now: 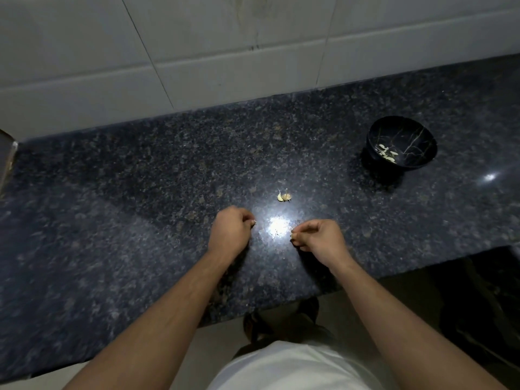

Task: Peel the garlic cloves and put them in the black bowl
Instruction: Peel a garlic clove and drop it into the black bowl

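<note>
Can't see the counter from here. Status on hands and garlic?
Left hand and right hand each pinch a small garlic bit. Unpeeled cloves on counter. Peeled cloves in black bowl. Nothing in the way.

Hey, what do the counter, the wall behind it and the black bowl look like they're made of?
Counter: probably polished granite, dark with pale speckles and a mirror-like glare spot.
Wall: glazed ceramic tile by the look, pale smooth panels split by thin grout lines.
Black bowl: glossy, with pale branching veins; marble or marble-patterned ceramic, can't tell which.
</note>
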